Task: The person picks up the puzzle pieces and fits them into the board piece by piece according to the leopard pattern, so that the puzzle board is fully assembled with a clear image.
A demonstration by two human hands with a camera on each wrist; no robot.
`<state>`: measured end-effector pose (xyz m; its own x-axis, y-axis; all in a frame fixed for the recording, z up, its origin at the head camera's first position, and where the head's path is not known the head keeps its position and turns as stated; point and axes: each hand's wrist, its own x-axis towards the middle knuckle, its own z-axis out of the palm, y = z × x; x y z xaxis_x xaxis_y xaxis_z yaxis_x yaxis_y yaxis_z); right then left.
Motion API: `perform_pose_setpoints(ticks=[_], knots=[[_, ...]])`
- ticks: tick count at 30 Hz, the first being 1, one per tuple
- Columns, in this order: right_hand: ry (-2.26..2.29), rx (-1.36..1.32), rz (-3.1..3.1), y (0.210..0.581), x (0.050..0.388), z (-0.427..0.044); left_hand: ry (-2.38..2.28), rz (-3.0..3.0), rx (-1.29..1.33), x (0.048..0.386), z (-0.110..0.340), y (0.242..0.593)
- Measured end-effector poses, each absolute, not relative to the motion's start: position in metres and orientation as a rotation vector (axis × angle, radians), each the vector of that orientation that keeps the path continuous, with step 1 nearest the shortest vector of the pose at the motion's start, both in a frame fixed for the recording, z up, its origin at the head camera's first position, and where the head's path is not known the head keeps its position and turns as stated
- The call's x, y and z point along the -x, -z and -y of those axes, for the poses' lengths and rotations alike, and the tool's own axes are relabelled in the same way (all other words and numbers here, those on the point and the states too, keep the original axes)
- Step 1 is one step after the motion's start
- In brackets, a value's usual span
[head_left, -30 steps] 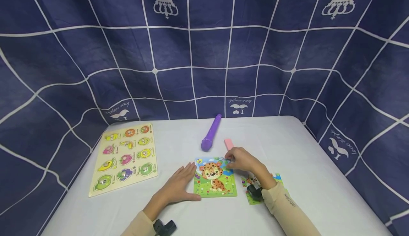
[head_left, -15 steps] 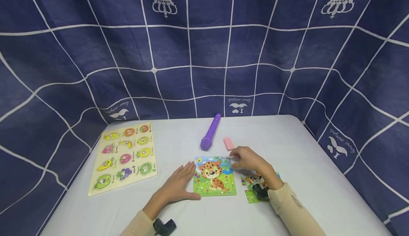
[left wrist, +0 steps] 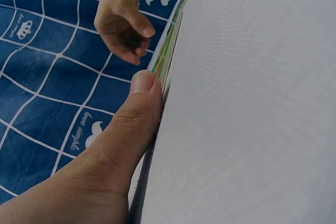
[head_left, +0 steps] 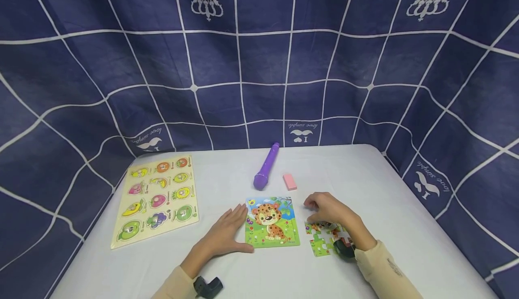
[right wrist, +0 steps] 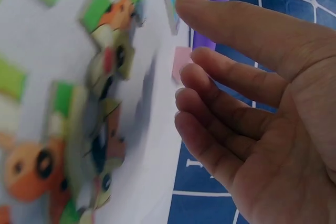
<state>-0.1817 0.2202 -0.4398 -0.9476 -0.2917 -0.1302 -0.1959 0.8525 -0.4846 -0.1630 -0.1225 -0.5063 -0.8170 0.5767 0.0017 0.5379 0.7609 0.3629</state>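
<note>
A square leopard jigsaw puzzle (head_left: 271, 222) lies flat in the middle of the table. My left hand (head_left: 225, 233) rests at its left side with straight fingers; the thumb (left wrist: 131, 119) touches the puzzle's edge area in the left wrist view. To the right of the puzzle, my right hand (head_left: 330, 209) hovers above a group of loose jigsaw pieces (head_left: 320, 245), which it partly hides. In the right wrist view its fingers (right wrist: 210, 129) are loosely bent, the thumb apart from them, and nothing is held. Several of the pieces (right wrist: 34, 169) show blurred there, some overlapping.
A wooden fruit peg board (head_left: 156, 200) lies at the left of the white table (head_left: 344, 168). Behind the puzzle are a purple toy microphone (head_left: 266, 167) and a small pink block (head_left: 289, 182). Dark blue checked cloth (head_left: 263, 60) hangs around the back and sides.
My right hand has left the puzzle's upper right corner and moved right, over the loose pieces, uncovering the pink block and the puzzle's corner. The left hand has stayed in place.
</note>
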Motion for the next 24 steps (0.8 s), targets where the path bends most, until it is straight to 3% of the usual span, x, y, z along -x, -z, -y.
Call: perform_pose_setpoints(ticks=[24], knots=[[0.749,0.300,-2.716,0.450,0.158,-0.240,-0.555,-2.842,-0.909,0.165,0.123,0.509]])
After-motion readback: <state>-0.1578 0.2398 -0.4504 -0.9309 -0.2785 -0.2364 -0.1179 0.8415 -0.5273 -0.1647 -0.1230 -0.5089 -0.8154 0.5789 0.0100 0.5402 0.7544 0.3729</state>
